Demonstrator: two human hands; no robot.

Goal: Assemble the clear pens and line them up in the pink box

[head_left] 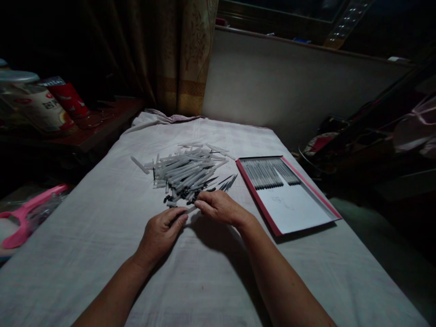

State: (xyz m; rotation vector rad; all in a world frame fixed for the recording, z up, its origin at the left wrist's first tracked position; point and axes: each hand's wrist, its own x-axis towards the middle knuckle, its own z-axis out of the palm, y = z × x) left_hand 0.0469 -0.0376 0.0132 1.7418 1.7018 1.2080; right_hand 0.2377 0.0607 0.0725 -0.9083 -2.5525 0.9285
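Close to the near edge of a pile of pen parts, my left hand is closed on a whitish translucent pen barrel. At the barrel's other end, the fingers of my right hand are pinched together; they hide what exactly they grip. The pile holds many loose pen barrels, with small black pen caps at its near side. Several thin dark refills lie just beyond my right hand.
Right of the pile lies a shallow red-edged box with a row of pens at its far end. A white cloth covers the table. Jars stand on a side table at left, near a pink plastic object.
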